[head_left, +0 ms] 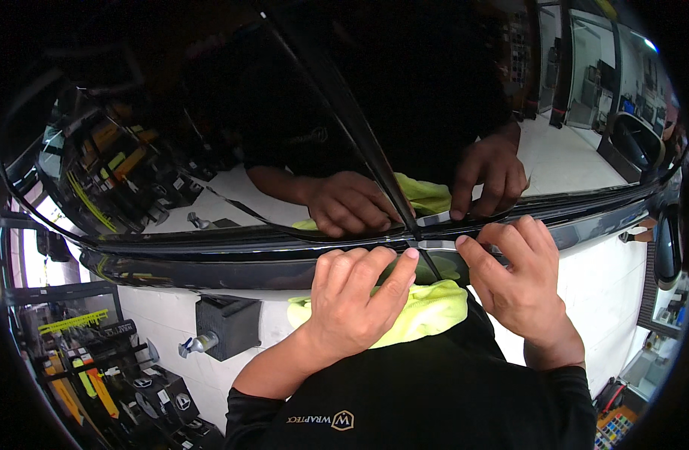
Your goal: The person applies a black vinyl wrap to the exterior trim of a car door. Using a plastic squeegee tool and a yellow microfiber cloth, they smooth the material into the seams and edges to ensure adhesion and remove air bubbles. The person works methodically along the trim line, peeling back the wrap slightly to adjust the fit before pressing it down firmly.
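One short silvery strip (437,244) is what I'm on, sitting on the dark trim (209,247) below the car's glass, right by the seam between the two panels. Its long axis runs left to right along the trim, so it's pretty much straight between my thumbs. My right hand (519,274) is the nearer one: thumb looks to be at the strip's right end, fingers bent and a bit apart over the trim. My left hand (352,289) is just off the other end, thumb out, fingers curled on the edge. Honestly can't tell from up here if either is pinching anything. Bright yellow-green cloth (434,311) is bunched below, partly behind my left hand, against my black shirt (434,397).
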The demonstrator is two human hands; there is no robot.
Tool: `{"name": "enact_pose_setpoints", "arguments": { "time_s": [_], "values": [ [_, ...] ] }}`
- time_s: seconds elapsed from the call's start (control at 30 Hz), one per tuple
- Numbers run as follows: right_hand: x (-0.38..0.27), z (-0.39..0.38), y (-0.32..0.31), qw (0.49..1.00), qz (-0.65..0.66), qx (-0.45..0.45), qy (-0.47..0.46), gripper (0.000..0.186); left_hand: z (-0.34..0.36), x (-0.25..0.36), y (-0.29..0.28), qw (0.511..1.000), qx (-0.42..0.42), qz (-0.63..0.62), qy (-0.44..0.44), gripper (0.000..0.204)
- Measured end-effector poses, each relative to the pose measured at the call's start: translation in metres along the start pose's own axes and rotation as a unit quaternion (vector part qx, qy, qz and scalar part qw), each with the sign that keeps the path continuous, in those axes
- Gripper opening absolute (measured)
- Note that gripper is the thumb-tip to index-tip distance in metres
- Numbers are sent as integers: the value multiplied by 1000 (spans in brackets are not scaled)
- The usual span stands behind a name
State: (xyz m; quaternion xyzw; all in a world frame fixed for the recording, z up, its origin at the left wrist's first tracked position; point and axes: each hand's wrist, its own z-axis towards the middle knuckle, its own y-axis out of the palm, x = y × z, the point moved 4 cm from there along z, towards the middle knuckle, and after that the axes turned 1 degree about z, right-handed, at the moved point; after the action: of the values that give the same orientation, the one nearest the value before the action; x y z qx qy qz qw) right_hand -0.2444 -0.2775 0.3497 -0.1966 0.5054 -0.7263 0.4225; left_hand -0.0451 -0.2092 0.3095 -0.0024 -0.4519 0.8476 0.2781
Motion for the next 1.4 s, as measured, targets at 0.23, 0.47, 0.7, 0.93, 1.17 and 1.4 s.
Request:
{"name": "enact_pose_setpoints", "arguments": {
  "time_s": [0.23, 0.47, 0.7, 0.93, 1.17, 1.4],
  "values": [
    [-2, -2, 1, 1000, -9, -8, 7, 36, -2, 0, 0, 1000, -6, -5, -3, 40],
    [-3, -6, 7, 1000, -13, 9, 7, 35, -2, -2, 1, 1000, -1, -8, -5, 41],
    [-5, -6, 4, 1000, -17, -3, -1, 37, -6, -2, 0, 1000, -7, -28, -7, 49],
    [-5, -5, 5, 1000, -23, -5, -7, 37, -8, -3, 2, 1000, -14, -20, -4, 48],
    [-5, -6, 5, 999, -31, 4, -8, 38, -7, -2, 2, 1000, -11, -18, -2, 48],
    [-6, -5, 8, 1000, -19, 8, -6, 39, -7, -3, 3, 1000, -6, -12, 1, 47]
  ]
}}
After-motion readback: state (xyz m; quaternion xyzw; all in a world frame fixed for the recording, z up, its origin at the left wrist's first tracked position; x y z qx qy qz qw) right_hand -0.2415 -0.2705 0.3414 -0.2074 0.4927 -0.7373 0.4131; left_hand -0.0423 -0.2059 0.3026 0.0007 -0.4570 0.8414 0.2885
